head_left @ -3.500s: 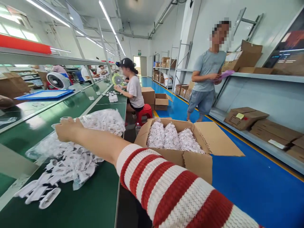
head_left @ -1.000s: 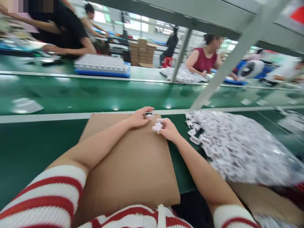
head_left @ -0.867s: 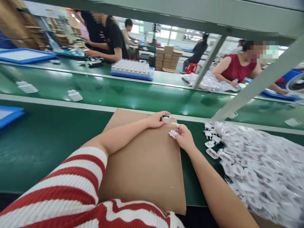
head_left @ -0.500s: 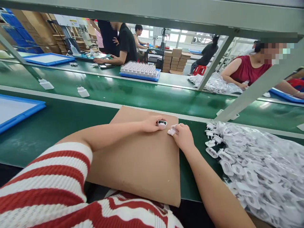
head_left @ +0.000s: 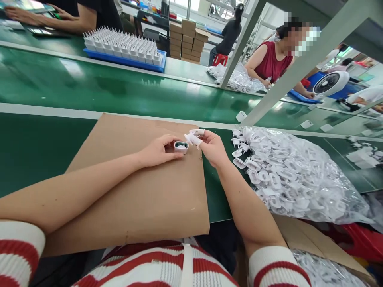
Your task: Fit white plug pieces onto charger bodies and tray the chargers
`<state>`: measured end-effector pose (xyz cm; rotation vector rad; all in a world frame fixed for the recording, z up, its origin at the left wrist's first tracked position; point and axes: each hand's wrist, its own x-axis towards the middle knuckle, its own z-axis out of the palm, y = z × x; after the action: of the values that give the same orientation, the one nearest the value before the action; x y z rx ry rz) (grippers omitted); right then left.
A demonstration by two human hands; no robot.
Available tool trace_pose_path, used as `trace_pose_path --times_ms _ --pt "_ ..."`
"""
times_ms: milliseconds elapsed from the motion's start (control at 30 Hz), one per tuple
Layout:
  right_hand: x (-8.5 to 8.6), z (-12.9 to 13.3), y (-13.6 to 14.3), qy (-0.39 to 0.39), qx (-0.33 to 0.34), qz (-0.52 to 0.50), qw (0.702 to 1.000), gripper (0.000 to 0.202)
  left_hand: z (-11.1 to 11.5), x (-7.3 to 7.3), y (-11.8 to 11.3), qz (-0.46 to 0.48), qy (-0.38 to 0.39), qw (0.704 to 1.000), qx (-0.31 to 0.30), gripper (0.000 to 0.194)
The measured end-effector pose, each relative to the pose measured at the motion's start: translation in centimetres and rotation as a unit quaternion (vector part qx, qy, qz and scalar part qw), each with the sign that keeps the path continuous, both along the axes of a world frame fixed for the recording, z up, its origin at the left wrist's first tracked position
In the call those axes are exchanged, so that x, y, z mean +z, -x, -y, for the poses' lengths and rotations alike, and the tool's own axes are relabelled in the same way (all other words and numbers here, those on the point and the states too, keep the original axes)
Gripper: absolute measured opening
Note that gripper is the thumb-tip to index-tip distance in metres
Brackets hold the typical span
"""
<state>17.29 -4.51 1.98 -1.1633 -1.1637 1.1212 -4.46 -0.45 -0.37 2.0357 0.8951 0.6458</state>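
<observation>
My left hand [head_left: 160, 150] is closed around a white charger housing [head_left: 181, 150], whose open end faces me and shows a green circuit board inside. It rests low over a brown cardboard sheet [head_left: 143, 191]. Just right of it, my right hand [head_left: 214, 148] pinches a small white plastic plug piece [head_left: 188, 138], with white covers on its fingertips. The piece is close to the housing's upper right edge; whether they touch I cannot tell. My fingers hide part of the piece.
A clear plastic bag [head_left: 299, 171] heaped with white plug parts lies right of the cardboard. A blue tray [head_left: 125, 59] of pronged chargers stands across the green conveyor [head_left: 134, 89]. A slanted metal post [head_left: 299, 67] rises at right. Co-workers sit opposite.
The view has swung right and closer. My left hand has turned the housing's open end more toward me. My right hand, still pinching its piece, has come nearer the housing.
</observation>
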Motion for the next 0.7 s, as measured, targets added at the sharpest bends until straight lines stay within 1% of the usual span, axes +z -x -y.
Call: trace_pose_path --times_ms 100,133,167,233,267,300,367,433,500,600,700 --pt "-0.1 0.2 0.2 0.004 0.028 0.013 1.0 0.042 0.0 0.1 0.0 -0.005 0.008 1.0 0.006 0.052" --pt "-0.2 0.3 0.3 -0.002 0.029 0.026 0.999 0.04 0.0 0.1 0.1 -0.002 0.007 1.0 0.007 0.05" --pt "-0.2 0.5 0.5 -0.017 0.023 0.052 0.998 0.035 0.0 0.0 0.1 0.001 0.005 1.0 0.007 0.05" --pt "-0.3 0.8 0.8 -0.085 0.002 0.152 0.985 0.023 0.0 0.0 0.1 0.006 0.002 1.0 0.008 0.048" --pt "-0.3 1.1 0.9 -0.131 -0.004 0.217 0.967 0.017 0.0 0.0 0.1 0.006 0.0 1.0 0.006 0.048" --pt "-0.2 1.3 1.1 -0.178 -0.002 0.281 0.943 0.013 0.0 0.0 0.0 0.008 -0.003 1.0 0.004 0.047" --pt "-0.2 1.6 1.3 -0.249 0.017 0.378 0.892 0.014 0.0 0.2 -0.1 0.02 -0.01 1.0 -0.003 0.044" --pt "-0.4 1.7 1.5 -0.279 0.028 0.431 0.858 0.016 0.0 0.3 -0.1 0.033 -0.018 0.999 -0.014 0.041" --pt "-0.6 1.7 1.6 -0.283 0.028 0.465 0.838 0.017 0.0 0.3 -0.2 0.042 -0.024 0.999 -0.024 0.038" --pt "-0.8 1.6 1.6 -0.286 0.027 0.482 0.828 0.02 0.0 0.3 -0.1 0.046 -0.023 0.998 -0.03 0.036" --pt "-0.5 1.6 1.6 -0.286 0.008 0.474 0.833 0.024 -0.1 0.1 -0.1 0.037 -0.023 0.999 -0.021 0.038"
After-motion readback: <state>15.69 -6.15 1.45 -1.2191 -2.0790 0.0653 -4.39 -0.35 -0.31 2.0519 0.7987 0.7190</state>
